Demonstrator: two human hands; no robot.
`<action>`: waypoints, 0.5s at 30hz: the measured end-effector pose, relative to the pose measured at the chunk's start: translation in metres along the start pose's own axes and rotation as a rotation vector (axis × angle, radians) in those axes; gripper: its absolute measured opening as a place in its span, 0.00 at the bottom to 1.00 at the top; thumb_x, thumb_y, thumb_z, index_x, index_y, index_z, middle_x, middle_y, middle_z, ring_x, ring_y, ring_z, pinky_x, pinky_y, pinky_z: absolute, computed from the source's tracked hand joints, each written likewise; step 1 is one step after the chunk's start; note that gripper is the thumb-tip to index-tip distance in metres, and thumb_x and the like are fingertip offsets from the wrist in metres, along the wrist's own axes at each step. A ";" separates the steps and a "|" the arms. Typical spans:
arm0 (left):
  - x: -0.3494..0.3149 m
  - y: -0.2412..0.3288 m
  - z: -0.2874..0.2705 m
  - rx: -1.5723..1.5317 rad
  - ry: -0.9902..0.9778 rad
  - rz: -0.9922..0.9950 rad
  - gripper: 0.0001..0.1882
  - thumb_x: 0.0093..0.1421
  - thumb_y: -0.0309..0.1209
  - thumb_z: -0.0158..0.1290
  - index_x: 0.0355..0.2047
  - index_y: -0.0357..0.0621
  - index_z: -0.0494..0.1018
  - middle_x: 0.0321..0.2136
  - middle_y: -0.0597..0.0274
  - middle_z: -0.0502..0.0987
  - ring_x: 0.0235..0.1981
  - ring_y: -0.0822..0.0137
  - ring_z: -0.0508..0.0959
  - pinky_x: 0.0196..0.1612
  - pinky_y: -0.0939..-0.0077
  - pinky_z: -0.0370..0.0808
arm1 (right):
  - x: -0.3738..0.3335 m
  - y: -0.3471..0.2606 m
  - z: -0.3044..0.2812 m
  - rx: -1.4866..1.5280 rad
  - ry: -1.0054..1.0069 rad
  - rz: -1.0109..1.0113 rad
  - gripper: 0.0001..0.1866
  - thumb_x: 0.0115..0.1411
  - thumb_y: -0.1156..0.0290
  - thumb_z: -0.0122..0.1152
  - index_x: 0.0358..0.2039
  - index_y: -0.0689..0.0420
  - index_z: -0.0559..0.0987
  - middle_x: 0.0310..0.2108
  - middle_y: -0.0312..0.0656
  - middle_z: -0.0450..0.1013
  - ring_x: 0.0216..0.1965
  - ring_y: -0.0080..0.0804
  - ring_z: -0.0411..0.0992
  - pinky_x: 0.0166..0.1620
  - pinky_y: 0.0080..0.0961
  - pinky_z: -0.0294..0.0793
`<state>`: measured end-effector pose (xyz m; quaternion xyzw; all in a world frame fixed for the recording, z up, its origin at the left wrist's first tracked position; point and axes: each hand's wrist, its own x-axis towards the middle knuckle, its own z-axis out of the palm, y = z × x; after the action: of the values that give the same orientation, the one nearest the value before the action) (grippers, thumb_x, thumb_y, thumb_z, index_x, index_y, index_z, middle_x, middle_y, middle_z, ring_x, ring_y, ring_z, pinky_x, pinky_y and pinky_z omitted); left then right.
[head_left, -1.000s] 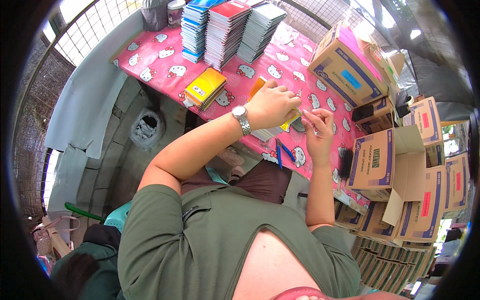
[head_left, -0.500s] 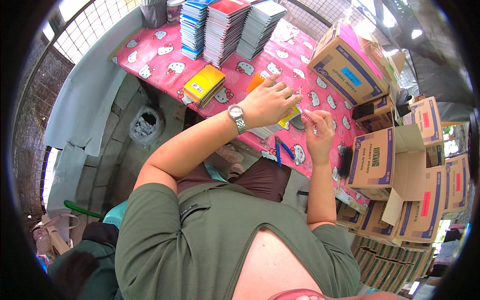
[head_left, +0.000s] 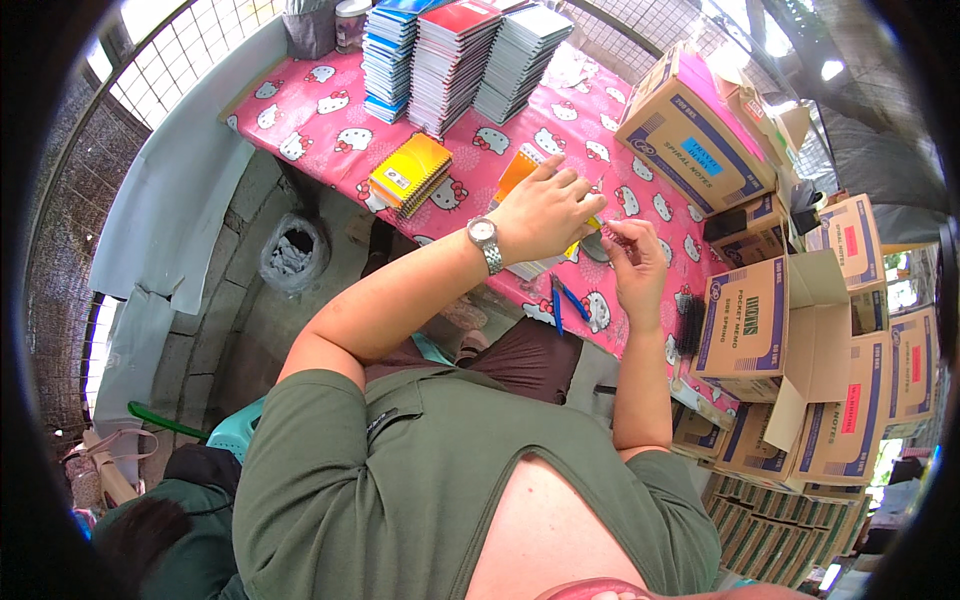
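My left hand (head_left: 550, 212), with a watch on its wrist, lies over a small notebook with a yellow cover (head_left: 573, 249) and white pages on the table. Its fingers are spread and the thumb points away from me. Just right of it, my right hand (head_left: 640, 265) is raised with thumb and fingers pinched at the notebook's edge. Between them is what looks like a thin spiral wire (head_left: 609, 231), mostly hidden. Orange-covered notebooks (head_left: 517, 172) show beyond my left wrist. Blue-handled pliers (head_left: 566, 302) lie nearer to me.
On the pink patterned tablecloth (head_left: 310, 125), yellow spiral notebooks (head_left: 412, 167) are stacked at left, with tall notebook stacks (head_left: 455, 75) behind. Cardboard boxes (head_left: 695, 135) line the right side, near a dark bundle of wires (head_left: 690, 322). A plastic-lined bin (head_left: 294, 255) stands below.
My left hand and forearm have shifted slightly to the right. The fingers of my right hand have closed in a little at the notebook's edge.
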<state>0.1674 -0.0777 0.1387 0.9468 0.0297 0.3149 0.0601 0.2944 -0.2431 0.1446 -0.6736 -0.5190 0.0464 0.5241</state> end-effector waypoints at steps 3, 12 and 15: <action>0.001 -0.004 -0.001 -0.013 -0.011 0.008 0.19 0.62 0.43 0.55 0.50 0.49 0.73 0.39 0.60 0.76 0.49 0.57 0.75 0.67 0.50 0.58 | 0.002 0.005 -0.001 0.323 -0.064 0.251 0.12 0.58 0.81 0.65 0.44 0.60 0.81 0.36 0.35 0.75 0.36 0.20 0.72 0.42 0.19 0.72; -0.002 -0.009 0.002 -0.074 -0.007 0.007 0.23 0.59 0.48 0.58 0.48 0.48 0.75 0.39 0.60 0.76 0.51 0.57 0.73 0.68 0.49 0.55 | 0.001 -0.001 0.000 0.229 -0.067 0.204 0.13 0.59 0.81 0.64 0.45 0.60 0.81 0.35 0.34 0.76 0.34 0.17 0.70 0.39 0.18 0.72; -0.007 -0.009 0.000 -0.052 0.123 -0.061 0.26 0.55 0.50 0.61 0.49 0.50 0.75 0.43 0.61 0.75 0.55 0.56 0.71 0.67 0.47 0.54 | 0.000 -0.008 0.001 0.029 -0.068 0.062 0.14 0.57 0.82 0.65 0.45 0.60 0.82 0.35 0.35 0.76 0.33 0.19 0.71 0.39 0.19 0.72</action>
<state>0.1612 -0.0696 0.1334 0.9225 0.0539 0.3710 0.0920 0.2885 -0.2427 0.1506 -0.6799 -0.5147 0.0931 0.5140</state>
